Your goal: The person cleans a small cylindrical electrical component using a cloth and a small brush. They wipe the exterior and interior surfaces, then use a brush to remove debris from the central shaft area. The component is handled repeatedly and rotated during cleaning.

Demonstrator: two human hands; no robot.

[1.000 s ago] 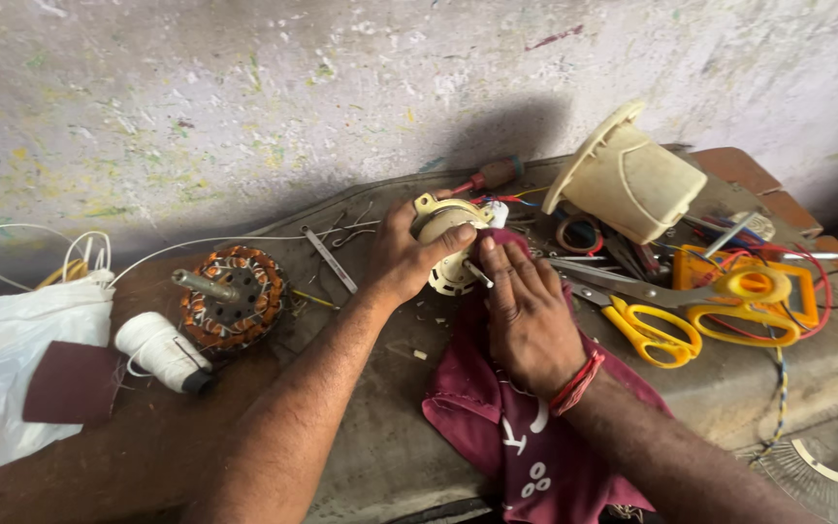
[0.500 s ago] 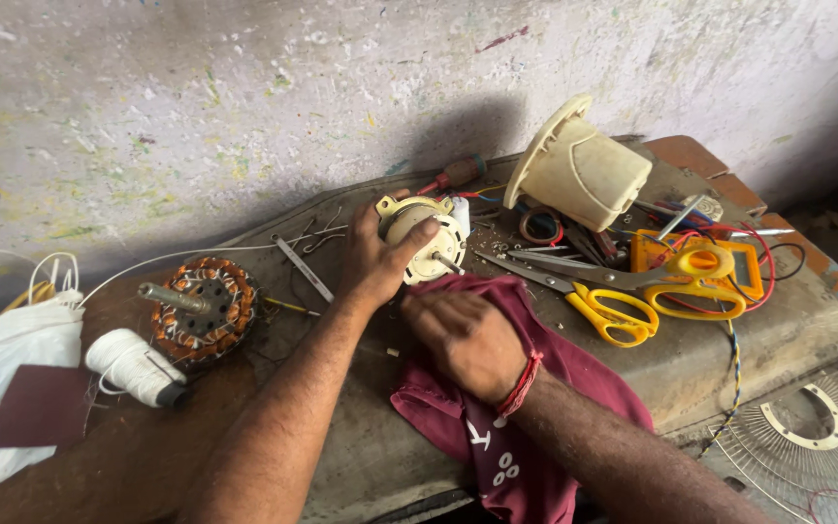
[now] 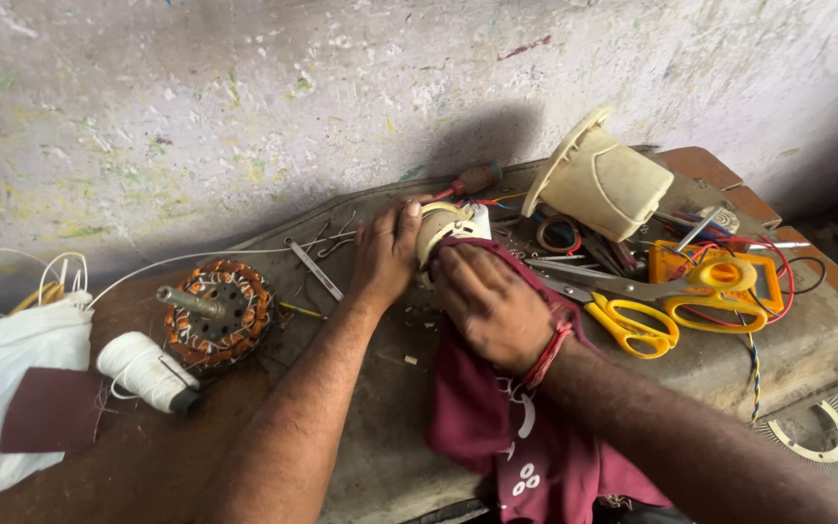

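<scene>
Maroon cloth lies under your right hand, which presses a fold of it against the cream plastic part near the back of the counter. Your left hand grips that part from the other side, fingers curled round it. Yellow scissors lie just right of your right wrist; a copper-wound motor core sits well to the left.

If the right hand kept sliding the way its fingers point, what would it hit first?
The right hand, pressing the maroon cloth, points up and left at the cream round part held by the left hand. It seems to touch that part already; beyond it lies the red-handled screwdriver, though depth is unclear.
</scene>
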